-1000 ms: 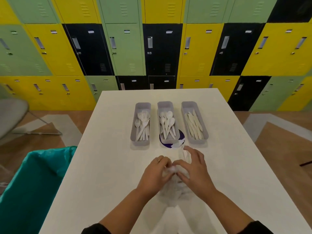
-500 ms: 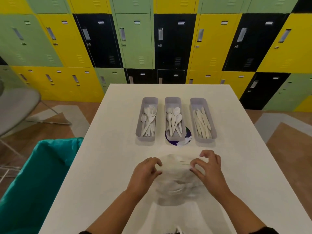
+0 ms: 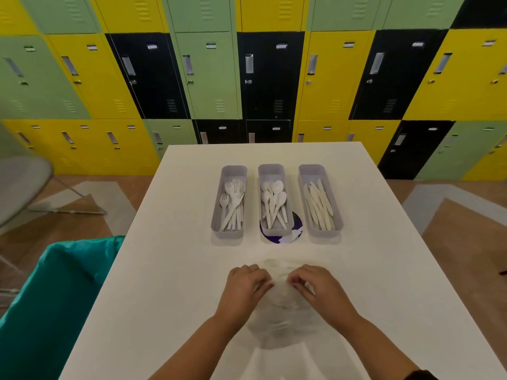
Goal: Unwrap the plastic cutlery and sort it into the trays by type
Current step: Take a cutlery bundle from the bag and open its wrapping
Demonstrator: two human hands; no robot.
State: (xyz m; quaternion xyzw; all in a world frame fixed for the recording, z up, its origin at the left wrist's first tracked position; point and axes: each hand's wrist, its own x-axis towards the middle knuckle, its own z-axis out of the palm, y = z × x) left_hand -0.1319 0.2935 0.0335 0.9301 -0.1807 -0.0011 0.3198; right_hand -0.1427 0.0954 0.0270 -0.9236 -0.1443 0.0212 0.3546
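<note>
Clear wrapper (image 3: 279, 305), contents indistinct, pinched by both hands (image 3: 282, 286).

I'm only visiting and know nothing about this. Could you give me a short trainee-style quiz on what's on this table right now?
1. True or false: the grey plastic tray of white forks sits left of the grey plastic tray of white spoons.
2. Which cutlery fills the rightmost grey plastic tray? A) forks B) knives C) spoons
3. What do both hands, left and right, pinch?

Key: 1 true. 2 B. 3 The crinkled clear plastic wrapper on the white table.
</note>
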